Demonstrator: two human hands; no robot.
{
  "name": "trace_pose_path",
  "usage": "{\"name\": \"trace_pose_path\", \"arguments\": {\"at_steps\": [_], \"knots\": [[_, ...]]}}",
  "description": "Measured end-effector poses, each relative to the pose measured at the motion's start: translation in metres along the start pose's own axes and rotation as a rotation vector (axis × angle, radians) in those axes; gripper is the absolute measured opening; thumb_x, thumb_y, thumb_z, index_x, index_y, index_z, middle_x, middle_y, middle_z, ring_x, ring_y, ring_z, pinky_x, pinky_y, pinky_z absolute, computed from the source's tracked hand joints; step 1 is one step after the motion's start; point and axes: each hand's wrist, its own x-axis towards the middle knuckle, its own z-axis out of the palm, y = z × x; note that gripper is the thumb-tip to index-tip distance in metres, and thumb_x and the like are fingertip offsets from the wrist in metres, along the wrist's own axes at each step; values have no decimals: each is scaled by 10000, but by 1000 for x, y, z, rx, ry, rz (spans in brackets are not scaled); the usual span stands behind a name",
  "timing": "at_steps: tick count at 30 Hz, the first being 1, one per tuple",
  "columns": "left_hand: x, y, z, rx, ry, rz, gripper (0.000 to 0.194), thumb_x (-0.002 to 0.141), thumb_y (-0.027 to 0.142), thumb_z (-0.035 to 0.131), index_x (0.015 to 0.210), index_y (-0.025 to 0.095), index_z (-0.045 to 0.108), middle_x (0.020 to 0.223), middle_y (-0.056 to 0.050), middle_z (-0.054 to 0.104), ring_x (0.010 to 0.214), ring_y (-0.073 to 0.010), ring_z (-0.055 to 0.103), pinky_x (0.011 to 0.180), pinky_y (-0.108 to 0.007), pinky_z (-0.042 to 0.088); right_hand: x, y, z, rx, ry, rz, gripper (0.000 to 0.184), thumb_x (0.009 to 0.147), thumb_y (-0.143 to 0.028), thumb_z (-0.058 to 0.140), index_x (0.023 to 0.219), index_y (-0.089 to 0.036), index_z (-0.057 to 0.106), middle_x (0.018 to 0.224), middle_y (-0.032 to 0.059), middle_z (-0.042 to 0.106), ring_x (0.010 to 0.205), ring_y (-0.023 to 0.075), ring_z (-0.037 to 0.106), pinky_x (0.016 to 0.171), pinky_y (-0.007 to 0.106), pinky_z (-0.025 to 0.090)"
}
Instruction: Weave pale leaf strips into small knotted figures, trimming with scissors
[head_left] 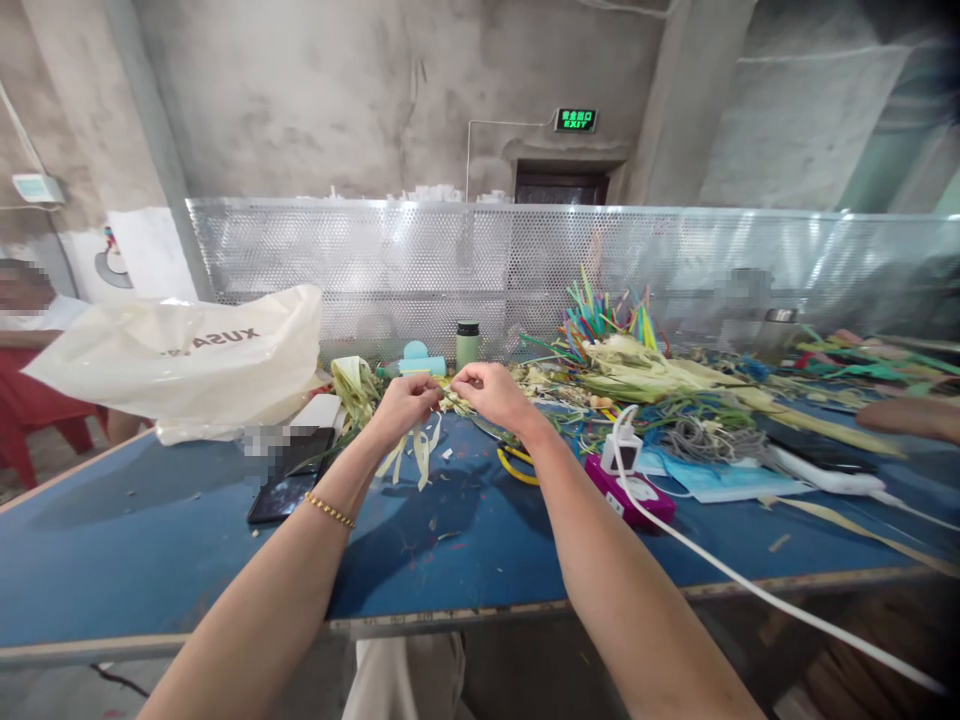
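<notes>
Both my hands are raised over the far middle of the blue table (150, 540). My left hand (405, 402), with a gold bracelet on the wrist, is closed in a pinch on pale corn-husk strips (412, 452) that hang down from it. My right hand (487, 392) is closed too, pinching the same bundle of husk strips a little to the right. The two hands are almost touching. A pile of husk scraps (457, 402) lies right behind them.
A white plastic bag (187, 360) lies at left, a black phone (289, 480) beside it. A green flask (467, 344), a heap of husks and coloured straws (637, 360), a magenta power strip (637, 490) with white cable, and yellow-handled pliers (517, 465) lie around. Another person's hand (907, 418) rests at right; someone sits far left.
</notes>
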Motion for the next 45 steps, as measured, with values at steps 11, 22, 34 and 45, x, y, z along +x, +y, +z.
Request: {"name": "trace_pose_path", "arguments": {"at_steps": [11, 22, 34, 45], "knots": [[-3, 3, 0, 5, 2, 18, 166, 735, 272, 608, 622, 154, 581, 489, 29, 498, 444, -80, 396, 467, -221, 283, -1, 2, 7, -30, -37, -15, 87, 757, -180, 621, 725, -137, 690, 674, 23, 672, 618, 115, 561, 578, 217, 377], [4, -6, -2, -144, -11, 2, 137, 702, 273, 661, 684, 144, 619, 579, 7, 579, 456, -68, 432, 476, -212, 322, -1, -4, 1, 5, 43, -57, 155, 815, -230, 607, 741, -130, 698, 719, 37, 678, 614, 104, 562, 575, 210, 399], [-1, 2, -1, -23, -19, 147, 78, 749, 232, 598, 749, 154, 607, 534, 20, 585, 413, -85, 498, 448, -209, 354, -3, -2, 12, 430, -76, 105, 125, 792, -134, 579, 877, -135, 671, 635, 5, 642, 491, 91, 577, 417, 171, 459], [-1, -9, 4, 560, 237, 465, 139, 814, 166, 524, 685, 186, 571, 544, 33, 501, 538, -107, 484, 556, -226, 347, -2, -4, 12, 340, -13, 165, 191, 826, -138, 523, 909, -122, 695, 544, -8, 618, 437, 110, 581, 450, 207, 479]]}}
